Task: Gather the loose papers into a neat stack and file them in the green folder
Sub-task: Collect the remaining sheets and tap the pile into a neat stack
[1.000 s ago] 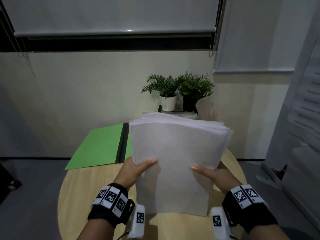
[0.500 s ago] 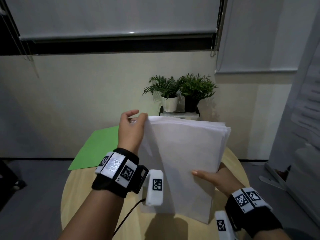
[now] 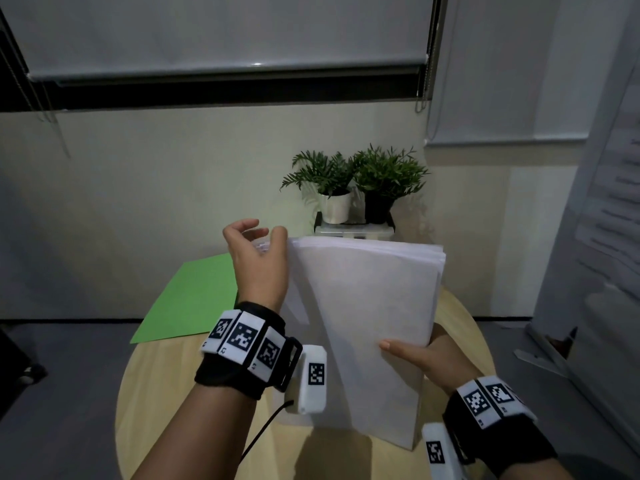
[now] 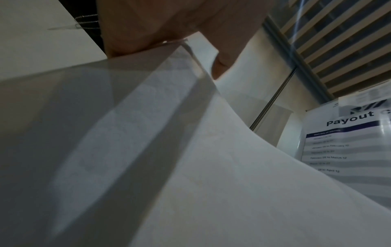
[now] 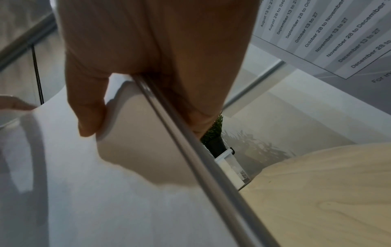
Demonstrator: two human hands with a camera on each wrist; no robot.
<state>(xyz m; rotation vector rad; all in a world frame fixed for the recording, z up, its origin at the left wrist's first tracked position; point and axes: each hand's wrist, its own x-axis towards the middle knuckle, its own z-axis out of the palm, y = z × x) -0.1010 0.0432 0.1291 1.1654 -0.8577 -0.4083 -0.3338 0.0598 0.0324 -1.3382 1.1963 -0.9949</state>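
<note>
Left hand (image 3: pixel 258 261) now atop papers (image 3: pixel 363 323)

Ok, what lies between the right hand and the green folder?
In the head view, the paper stack and the left hand holding its top left corner.

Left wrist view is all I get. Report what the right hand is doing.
Observer: The right hand grips the stack of papers at its right edge, thumb in front.
Operator: Give me the bottom edge.
Observer: It seems to rest on the round wooden table.
Operator: Locate the green folder.
Observer: The green folder lies on the table left of the stack, partly behind the left hand.
</note>
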